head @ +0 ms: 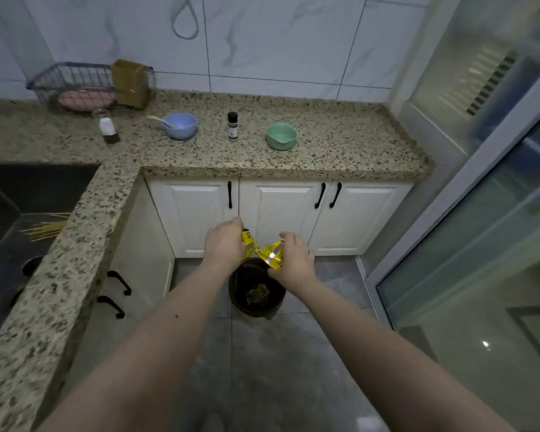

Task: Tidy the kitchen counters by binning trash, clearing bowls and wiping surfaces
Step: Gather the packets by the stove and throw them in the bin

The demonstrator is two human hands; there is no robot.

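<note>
Left hand [224,244] and right hand [294,257] each pinch yellow wrapper [270,253] above brown bin [256,291]; fingertips hidden, bin contents indistinct.

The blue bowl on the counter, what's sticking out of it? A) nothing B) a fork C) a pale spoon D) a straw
C: a pale spoon leans on the rim of the blue bowl, its handle pointing left toward the salt shaker.
</note>
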